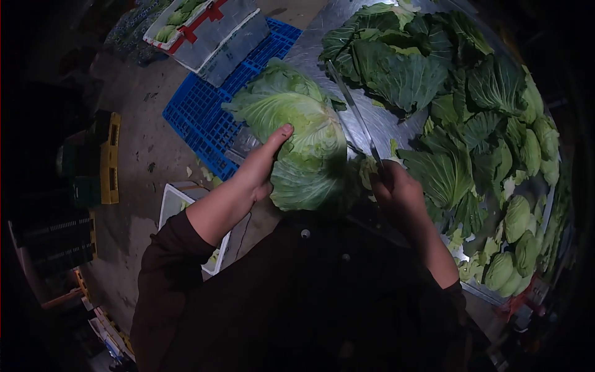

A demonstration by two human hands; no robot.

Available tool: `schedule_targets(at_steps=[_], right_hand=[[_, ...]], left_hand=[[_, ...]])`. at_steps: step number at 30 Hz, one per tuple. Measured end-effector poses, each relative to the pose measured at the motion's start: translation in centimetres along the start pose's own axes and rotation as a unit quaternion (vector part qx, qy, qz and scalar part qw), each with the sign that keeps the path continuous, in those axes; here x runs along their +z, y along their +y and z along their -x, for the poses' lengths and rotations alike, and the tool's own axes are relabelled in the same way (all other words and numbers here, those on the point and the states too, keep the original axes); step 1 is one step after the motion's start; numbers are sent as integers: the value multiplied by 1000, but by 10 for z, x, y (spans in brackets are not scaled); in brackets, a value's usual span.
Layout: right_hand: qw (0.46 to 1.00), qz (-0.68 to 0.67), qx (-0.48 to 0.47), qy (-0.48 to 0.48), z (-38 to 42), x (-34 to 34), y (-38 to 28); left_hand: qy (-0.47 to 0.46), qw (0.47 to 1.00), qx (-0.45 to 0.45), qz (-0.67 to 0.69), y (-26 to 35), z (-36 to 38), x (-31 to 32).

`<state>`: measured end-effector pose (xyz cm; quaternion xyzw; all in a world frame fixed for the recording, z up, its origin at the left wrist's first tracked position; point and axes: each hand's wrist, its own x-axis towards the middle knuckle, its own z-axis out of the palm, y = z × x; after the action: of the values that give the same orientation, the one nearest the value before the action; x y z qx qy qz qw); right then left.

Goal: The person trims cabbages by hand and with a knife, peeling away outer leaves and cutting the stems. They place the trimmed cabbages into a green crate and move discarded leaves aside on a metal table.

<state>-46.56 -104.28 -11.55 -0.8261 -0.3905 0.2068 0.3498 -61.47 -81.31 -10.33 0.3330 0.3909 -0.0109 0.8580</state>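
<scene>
A large green cabbage point(304, 136) is in my left hand point(263, 164), whose thumb lies on its pale leaves; the other fingers are mostly hidden beneath it. The cut stem side of the cabbage faces right. My right hand point(396, 186) is closed round the handle of a long knife point(354, 105). Its blade points up and away, just right of the cabbage, above the metal table point(387, 124). Big dark green leaves point(400, 71) lie beyond the blade.
More loose leaves point(443, 161) and several pale trimmed cabbages point(517, 217) cover the right side. A blue pallet point(198, 124) at the upper left bears a grey crate point(214, 46). A white box point(167, 208) stands below my left forearm. Yellow pallets point(110, 158) are at the far left.
</scene>
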Motion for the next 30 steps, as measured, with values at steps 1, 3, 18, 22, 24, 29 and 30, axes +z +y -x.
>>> schedule_targets(at_steps=[1,3,18,22,24,29,30], right_hand=[[1000,1,0,2,0,-6,-9],[989,-23,118,-85,1,-19,-26],[988,74,72,-117,13,-32,-31],[979,111,89,-146,16,-34,-34],[982,128,68,-121,16,-35,-35],[991,119,-2,-61,20,-28,-21],[988,124,13,-86,20,-28,-21]], left_hand=[[9,1000,2,-3,-1,2,5],[15,1000,3,-7,-5,1,8],[-18,991,134,16,-25,-24,5],[2,986,169,-4,-29,-24,11],[-2,985,172,-2,-28,-26,12],[1,984,177,34,-32,-29,15],[1,984,176,34,-33,-29,17]])
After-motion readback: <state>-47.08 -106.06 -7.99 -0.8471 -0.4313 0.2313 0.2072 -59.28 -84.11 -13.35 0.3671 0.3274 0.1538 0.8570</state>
